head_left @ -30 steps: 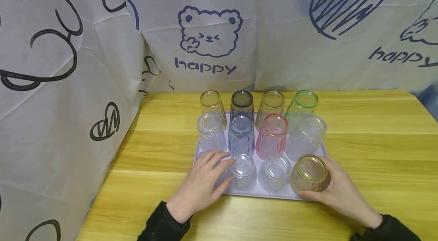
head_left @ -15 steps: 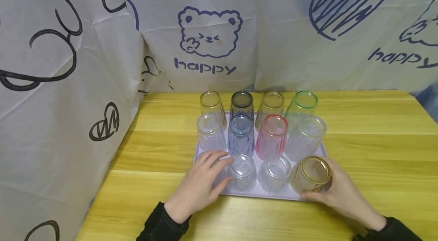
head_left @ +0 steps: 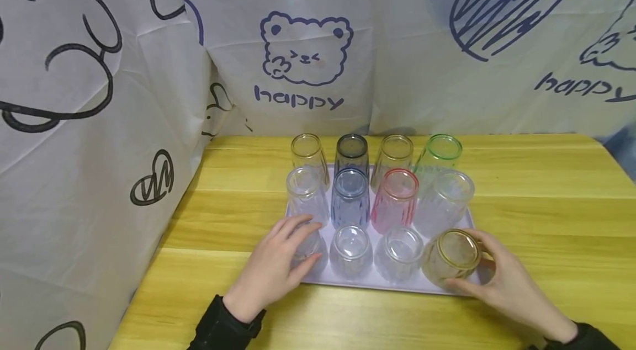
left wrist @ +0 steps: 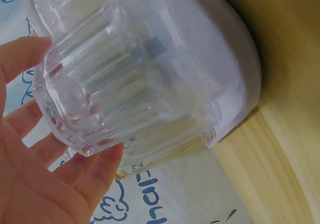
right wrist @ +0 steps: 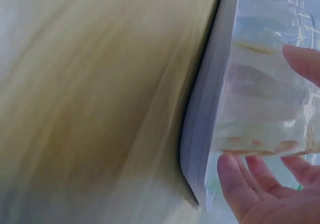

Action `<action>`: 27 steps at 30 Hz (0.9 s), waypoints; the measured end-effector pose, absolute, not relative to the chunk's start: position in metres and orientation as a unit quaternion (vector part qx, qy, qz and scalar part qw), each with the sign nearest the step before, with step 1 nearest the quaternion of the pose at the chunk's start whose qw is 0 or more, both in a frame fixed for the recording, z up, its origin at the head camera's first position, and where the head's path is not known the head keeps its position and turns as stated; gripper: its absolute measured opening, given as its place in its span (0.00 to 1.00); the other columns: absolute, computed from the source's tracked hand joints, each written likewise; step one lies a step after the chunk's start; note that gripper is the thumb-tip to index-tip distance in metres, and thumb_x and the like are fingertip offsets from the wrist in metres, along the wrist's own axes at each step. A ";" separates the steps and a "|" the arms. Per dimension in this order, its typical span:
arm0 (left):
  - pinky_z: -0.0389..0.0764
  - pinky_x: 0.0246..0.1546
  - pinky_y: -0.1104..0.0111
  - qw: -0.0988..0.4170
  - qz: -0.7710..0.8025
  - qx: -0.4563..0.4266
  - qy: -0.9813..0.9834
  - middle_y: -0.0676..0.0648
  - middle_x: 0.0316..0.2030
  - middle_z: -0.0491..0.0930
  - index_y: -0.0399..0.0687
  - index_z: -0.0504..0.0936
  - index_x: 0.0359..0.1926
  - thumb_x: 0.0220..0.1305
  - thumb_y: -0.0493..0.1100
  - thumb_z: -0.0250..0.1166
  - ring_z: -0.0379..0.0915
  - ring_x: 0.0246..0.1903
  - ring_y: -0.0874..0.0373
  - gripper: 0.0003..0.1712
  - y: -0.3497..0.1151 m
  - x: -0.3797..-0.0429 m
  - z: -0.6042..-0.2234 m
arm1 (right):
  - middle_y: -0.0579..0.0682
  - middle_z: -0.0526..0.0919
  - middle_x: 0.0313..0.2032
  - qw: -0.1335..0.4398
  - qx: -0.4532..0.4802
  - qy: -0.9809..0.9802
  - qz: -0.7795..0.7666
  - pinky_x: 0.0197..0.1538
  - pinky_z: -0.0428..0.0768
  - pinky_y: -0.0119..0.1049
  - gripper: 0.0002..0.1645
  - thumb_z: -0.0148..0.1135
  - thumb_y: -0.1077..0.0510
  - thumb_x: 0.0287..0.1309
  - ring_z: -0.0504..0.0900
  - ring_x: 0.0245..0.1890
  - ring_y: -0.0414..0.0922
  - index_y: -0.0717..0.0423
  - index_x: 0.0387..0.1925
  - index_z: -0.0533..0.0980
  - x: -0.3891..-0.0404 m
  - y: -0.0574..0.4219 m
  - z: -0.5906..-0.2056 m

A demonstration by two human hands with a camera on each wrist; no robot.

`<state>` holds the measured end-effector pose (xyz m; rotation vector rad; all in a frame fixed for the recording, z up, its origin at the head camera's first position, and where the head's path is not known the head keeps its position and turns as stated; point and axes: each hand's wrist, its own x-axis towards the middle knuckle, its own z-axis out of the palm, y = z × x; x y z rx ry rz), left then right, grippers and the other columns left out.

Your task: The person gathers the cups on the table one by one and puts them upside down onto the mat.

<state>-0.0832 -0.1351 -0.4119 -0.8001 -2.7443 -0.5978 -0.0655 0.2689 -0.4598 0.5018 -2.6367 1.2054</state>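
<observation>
My left hand (head_left: 275, 261) is held loosely around the clear glass (head_left: 314, 256) at the tray's front left corner, fingers spread. In the left wrist view, the thumb and fingers lie at opposite sides of that ribbed glass (left wrist: 100, 83), near its narrow end. At the front right corner, my right hand (head_left: 502, 281) cups loosely around an amber-tinted glass (head_left: 442, 264), with a gap at the palm. The right wrist view has the fingertips (right wrist: 231, 166) at the glass's edge. Two short clear glasses, one (head_left: 351, 261) left and one (head_left: 399, 264) right, stand between the hands.
A pale lilac tray (head_left: 367, 279) carries rows of glasses, narrow ends up. Behind the front row stand a blue glass (head_left: 350, 201), a pink glass (head_left: 394, 206) and several taller ones. A printed cloth (head_left: 417, 79) hangs behind the wooden table (head_left: 546, 217).
My left hand has shifted left, uncovering more of the front left glass. My right hand has drawn slightly right, after the amber glass shifted a little to the right.
</observation>
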 end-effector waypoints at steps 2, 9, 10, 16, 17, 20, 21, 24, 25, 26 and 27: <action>0.79 0.64 0.55 0.109 -0.205 -0.268 -0.935 0.46 0.62 0.77 0.53 0.78 0.63 0.64 0.50 0.71 0.74 0.62 0.50 0.28 -0.134 -0.083 -0.413 | 0.55 0.81 0.50 0.093 0.170 -0.895 0.403 0.46 0.78 0.14 0.55 0.88 0.60 0.28 0.72 0.51 0.18 0.60 0.63 0.71 -0.067 0.272 -0.459; 0.80 0.63 0.56 0.116 -0.197 -0.266 -0.937 0.46 0.63 0.77 0.54 0.77 0.64 0.63 0.53 0.70 0.74 0.62 0.51 0.29 -0.130 -0.084 -0.416 | 0.38 0.78 0.55 0.077 0.176 -0.896 0.401 0.45 0.81 0.17 0.53 0.87 0.60 0.30 0.71 0.54 0.18 0.57 0.63 0.72 -0.068 0.281 -0.459; 0.80 0.63 0.56 0.118 -0.197 -0.266 -0.936 0.46 0.63 0.77 0.54 0.77 0.64 0.63 0.54 0.70 0.74 0.62 0.51 0.29 -0.129 -0.084 -0.416 | 0.34 0.77 0.55 0.077 0.177 -0.895 0.402 0.45 0.80 0.16 0.53 0.87 0.60 0.30 0.71 0.54 0.18 0.56 0.63 0.72 -0.067 0.282 -0.459; 0.79 0.63 0.54 0.118 -0.204 -0.267 -0.934 0.45 0.63 0.77 0.53 0.77 0.64 0.62 0.55 0.70 0.74 0.63 0.49 0.30 -0.126 -0.084 -0.417 | 0.25 0.73 0.57 0.080 0.190 -0.891 0.405 0.46 0.80 0.16 0.56 0.87 0.62 0.28 0.70 0.56 0.17 0.58 0.64 0.71 -0.065 0.288 -0.459; 0.79 0.64 0.54 0.117 -0.206 -0.267 -0.934 0.45 0.64 0.77 0.53 0.77 0.64 0.63 0.55 0.70 0.74 0.63 0.49 0.30 -0.127 -0.084 -0.417 | 0.25 0.73 0.58 0.078 0.194 -0.889 0.408 0.47 0.79 0.15 0.56 0.87 0.63 0.27 0.69 0.56 0.17 0.59 0.65 0.70 -0.064 0.289 -0.457; 0.79 0.63 0.54 0.127 -0.212 -0.266 -0.932 0.45 0.63 0.77 0.52 0.77 0.63 0.65 0.55 0.68 0.74 0.62 0.49 0.29 -0.129 -0.085 -0.414 | 0.25 0.72 0.58 0.059 0.210 -0.874 0.433 0.50 0.76 0.13 0.58 0.85 0.68 0.29 0.69 0.57 0.18 0.63 0.66 0.67 -0.067 0.295 -0.450; 0.79 0.62 0.54 0.136 -0.216 -0.265 -0.930 0.45 0.63 0.77 0.51 0.77 0.63 0.65 0.55 0.67 0.74 0.62 0.49 0.28 -0.131 -0.087 -0.413 | 0.26 0.73 0.58 0.050 0.214 -0.868 0.445 0.51 0.76 0.13 0.57 0.83 0.70 0.31 0.70 0.57 0.18 0.64 0.67 0.65 -0.069 0.298 -0.446; 0.81 0.60 0.54 0.175 -0.232 -0.260 -0.921 0.44 0.59 0.79 0.48 0.78 0.61 0.67 0.53 0.65 0.76 0.59 0.49 0.25 -0.139 -0.094 -0.405 | 0.31 0.74 0.57 0.046 0.221 -0.852 0.472 0.54 0.75 0.13 0.54 0.75 0.79 0.37 0.72 0.58 0.23 0.66 0.69 0.62 -0.076 0.308 -0.433; 0.81 0.59 0.53 0.188 -0.236 -0.256 -0.918 0.44 0.58 0.80 0.46 0.79 0.60 0.67 0.52 0.65 0.77 0.58 0.48 0.25 -0.142 -0.097 -0.401 | 0.32 0.74 0.58 0.051 0.221 -0.849 0.477 0.55 0.75 0.13 0.53 0.72 0.81 0.40 0.73 0.58 0.24 0.66 0.69 0.61 -0.079 0.311 -0.428; 0.82 0.58 0.53 0.201 -0.238 -0.251 -0.916 0.43 0.57 0.80 0.45 0.79 0.59 0.67 0.51 0.65 0.77 0.58 0.48 0.24 -0.146 -0.101 -0.398 | 0.32 0.74 0.59 0.062 0.217 -0.850 0.476 0.56 0.74 0.12 0.52 0.70 0.82 0.42 0.73 0.59 0.24 0.65 0.70 0.61 -0.083 0.314 -0.423; 0.82 0.58 0.52 0.212 -0.240 -0.244 -0.915 0.42 0.57 0.80 0.44 0.79 0.59 0.67 0.50 0.65 0.77 0.58 0.47 0.24 -0.150 -0.105 -0.394 | 0.31 0.73 0.59 0.078 0.213 -0.852 0.472 0.56 0.73 0.11 0.50 0.68 0.82 0.45 0.72 0.60 0.24 0.64 0.71 0.61 -0.086 0.316 -0.418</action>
